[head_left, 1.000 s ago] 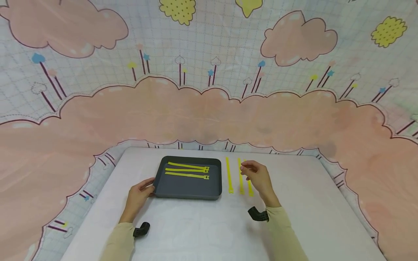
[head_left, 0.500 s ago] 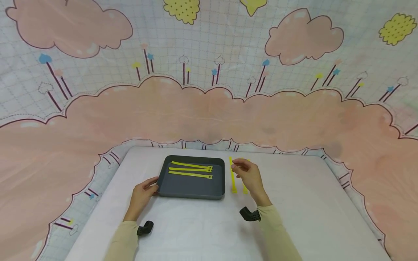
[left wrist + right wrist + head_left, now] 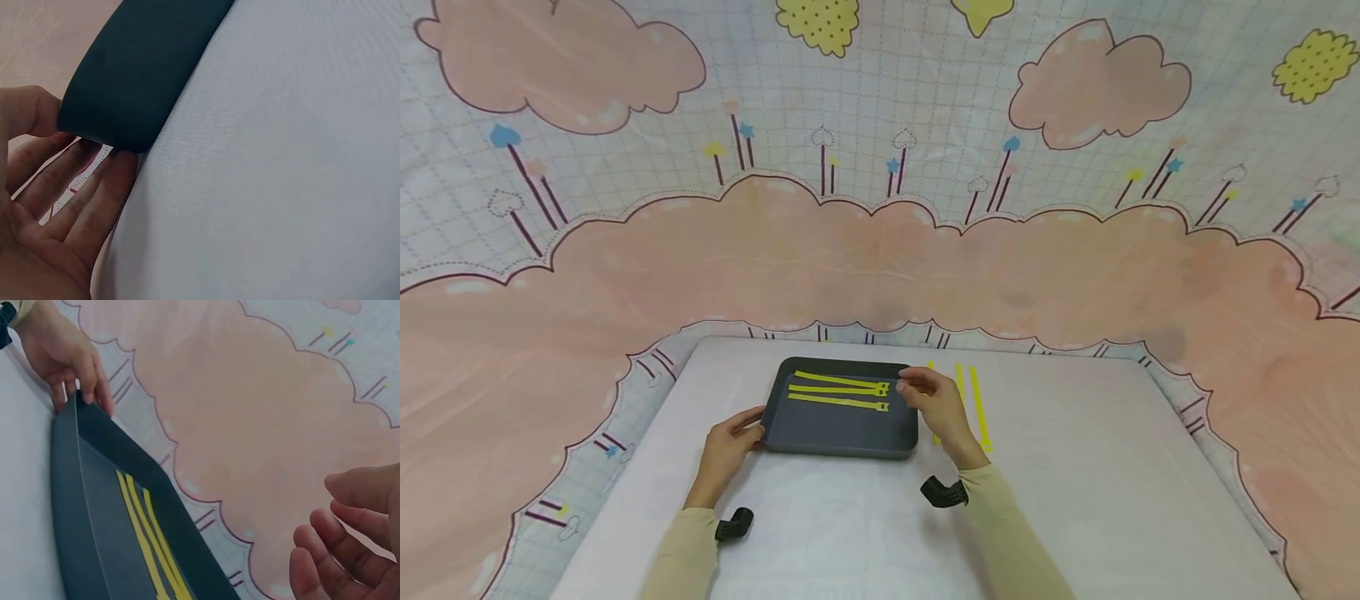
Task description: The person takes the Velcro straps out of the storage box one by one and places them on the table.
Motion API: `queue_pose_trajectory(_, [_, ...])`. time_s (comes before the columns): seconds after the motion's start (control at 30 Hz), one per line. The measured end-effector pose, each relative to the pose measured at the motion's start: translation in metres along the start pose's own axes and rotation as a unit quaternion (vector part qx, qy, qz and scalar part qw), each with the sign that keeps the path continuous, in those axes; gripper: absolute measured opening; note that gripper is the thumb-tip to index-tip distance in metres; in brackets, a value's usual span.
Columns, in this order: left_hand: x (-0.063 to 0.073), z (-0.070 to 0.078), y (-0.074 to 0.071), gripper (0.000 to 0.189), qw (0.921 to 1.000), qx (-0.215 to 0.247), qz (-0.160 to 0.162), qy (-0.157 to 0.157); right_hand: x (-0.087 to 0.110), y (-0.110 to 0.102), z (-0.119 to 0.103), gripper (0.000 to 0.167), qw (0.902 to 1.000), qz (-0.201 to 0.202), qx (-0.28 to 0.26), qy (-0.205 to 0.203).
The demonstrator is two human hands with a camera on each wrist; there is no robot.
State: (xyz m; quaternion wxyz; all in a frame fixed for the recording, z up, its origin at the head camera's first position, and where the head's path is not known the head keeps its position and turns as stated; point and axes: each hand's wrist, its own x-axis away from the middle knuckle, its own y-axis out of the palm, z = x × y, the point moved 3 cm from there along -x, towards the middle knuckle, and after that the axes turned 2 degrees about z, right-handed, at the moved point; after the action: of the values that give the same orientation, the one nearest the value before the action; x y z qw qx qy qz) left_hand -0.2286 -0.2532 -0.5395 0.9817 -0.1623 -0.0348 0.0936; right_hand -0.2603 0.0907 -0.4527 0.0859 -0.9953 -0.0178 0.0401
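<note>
My left hand holds the left end of a dark grey tray. In the left wrist view its thumb lies at the tray's wall and its fingertips come up to the lower edge. Three yellow cable straps, each with a slotted head at the right end, lie side by side in the tray. My right hand hovers over the tray's right rim, close to the strap heads. Nothing shows between its loosely bent fingers. Three more yellow straps lie lengthwise on the table behind it, partly hidden.
A white cloth covers the table under the tray. Behind it hangs a printed curtain with pink clouds, which also comes down past both table sides. A black camera mount sits on each wrist.
My right hand has moved left from above the loose straps to the tray's right rim, uncovering the rightmost straps. My left hand stays at the tray, and the straps in it lie as before.
</note>
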Motion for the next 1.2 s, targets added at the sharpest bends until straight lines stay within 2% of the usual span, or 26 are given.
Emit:
queue_pose_trajectory(0.23, [0.003, 0.001, 0.002, 0.042, 0.9999, -0.014, 0.001, -0.005, -0.008, 0.02, 0.011, 0.028, 0.9996, -0.02, -0.02, -0.004])
queue_pose_trajectory(0.37, [0.004, 0.001, 0.003, 0.042, 0.9999, -0.012, -0.001, -0.005, -0.014, 0.032, 0.018, 0.027, 0.9996, -0.028, -0.008, -0.008])
queue_pose_trajectory(0.57, [0.002, -0.002, 0.0, 0.041, 1.0, -0.006, 0.002, 0.007, -0.022, 0.048, 0.026, 0.03, 0.9983, -0.047, 0.025, 0.021])
queue_pose_trajectory(0.8, [0.002, -0.004, 0.0, 0.042, 0.9997, -0.013, 0.002, 0.021, -0.03, 0.057, 0.034, 0.032, 0.997, -0.057, 0.031, 0.043])
queue_pose_trajectory(1.2, [0.004, -0.003, 0.002, 0.042, 0.9999, -0.014, 0.005, 0.008, -0.039, 0.069, 0.05, 0.023, 0.9927, -0.057, 0.083, 0.067])
